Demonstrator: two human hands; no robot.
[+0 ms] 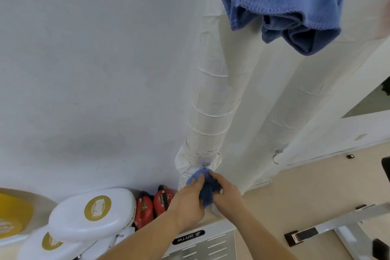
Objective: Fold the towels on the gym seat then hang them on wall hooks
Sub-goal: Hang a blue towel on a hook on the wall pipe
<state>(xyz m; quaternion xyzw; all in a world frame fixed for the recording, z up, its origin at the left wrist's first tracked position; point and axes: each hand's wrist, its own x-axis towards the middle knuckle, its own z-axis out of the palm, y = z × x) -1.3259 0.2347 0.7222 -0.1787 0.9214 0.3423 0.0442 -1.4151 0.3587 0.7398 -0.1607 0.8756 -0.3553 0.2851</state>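
White boxing pads (92, 215), red kettlebells (154, 205), wrapped white pipes (213, 99).

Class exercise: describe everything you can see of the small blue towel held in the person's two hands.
The small blue towel is a soft, fuzzy terry-like cloth, bunched into a loose wad, not flat or neatly folded. The left hand grips its left side with fingers over the top; the right hand clasps its right side. A lighter blue part bulges above the fingers, and a darker fold hangs between the hands. It is held up in front of the white wrapped pipe by the wall. Whether it touches the pipe cannot be told.
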